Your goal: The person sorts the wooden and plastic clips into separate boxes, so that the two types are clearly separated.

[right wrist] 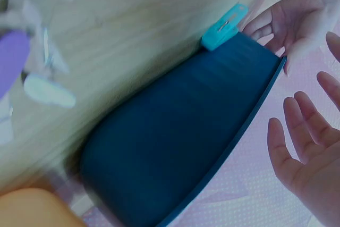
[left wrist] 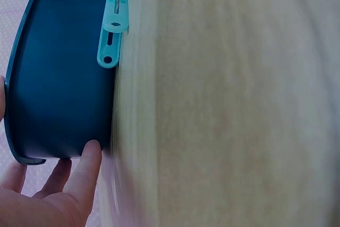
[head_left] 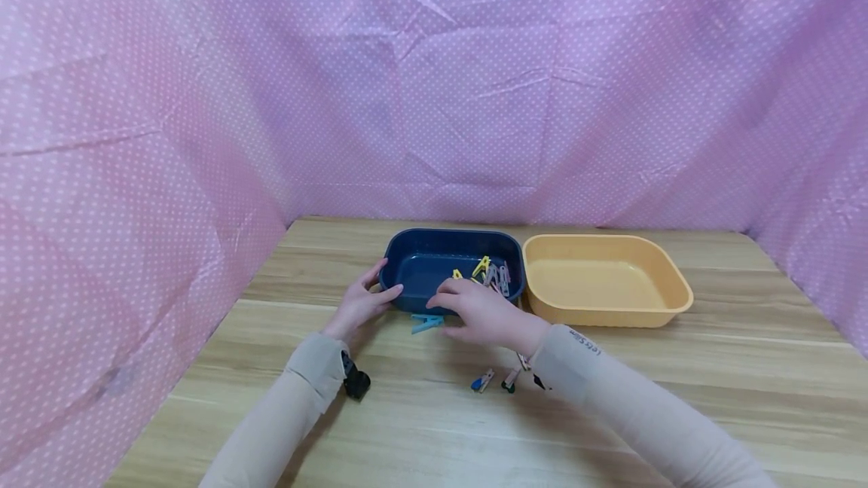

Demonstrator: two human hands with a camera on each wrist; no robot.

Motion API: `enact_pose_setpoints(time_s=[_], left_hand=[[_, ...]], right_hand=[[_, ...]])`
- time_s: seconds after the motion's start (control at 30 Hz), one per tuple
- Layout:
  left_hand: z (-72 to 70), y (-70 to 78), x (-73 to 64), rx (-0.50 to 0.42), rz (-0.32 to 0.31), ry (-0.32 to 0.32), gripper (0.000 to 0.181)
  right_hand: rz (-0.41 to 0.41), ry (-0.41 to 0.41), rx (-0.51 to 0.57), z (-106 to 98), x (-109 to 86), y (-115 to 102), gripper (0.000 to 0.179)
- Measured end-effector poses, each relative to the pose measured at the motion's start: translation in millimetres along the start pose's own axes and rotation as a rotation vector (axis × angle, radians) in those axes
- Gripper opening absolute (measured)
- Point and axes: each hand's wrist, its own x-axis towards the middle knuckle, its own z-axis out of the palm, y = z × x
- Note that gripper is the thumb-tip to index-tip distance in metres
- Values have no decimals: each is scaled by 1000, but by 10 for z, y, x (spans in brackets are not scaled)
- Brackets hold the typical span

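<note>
My left hand rests its fairly straight fingers against the left end of a dark blue tub, the thumb at the front corner. My right hand hovers by the tub's front rim, its loosely extended fingers apart with nothing between them. A light blue clothespin lies against the outside of the tub's front wall, at the table. Inside the tub's right part are several clothespins, among them a yellow clothespin and a greyish clothespin. My right hand hides some of that pile in the head view.
A yellow tub stands right beside the blue one. On the wooden table, nearer me, lie a blue-tipped clothespin and a dark-tipped clothespin; others are partly under my right sleeve. A pink dotted curtain encloses the table.
</note>
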Motion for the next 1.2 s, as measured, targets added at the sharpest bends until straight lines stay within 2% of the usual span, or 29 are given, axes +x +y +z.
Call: enact_pose_setpoints(time_s=[0.23,0.67,0.97,1.2], left_hand=[[13,-38,36,-19,-7,9,73],[18,-40,15,-16,1,14,72],[18,-48,9,-22,12,0,72],[26,-50,-1,-14,13,14,71]], right_hand=[[4,-54,48,52,-18,-73,42],[2,-87,38,173,-42,-126,46],[50,-192,39,263,-51,-119,66],[91,-268,8,340,-43,-107,75]])
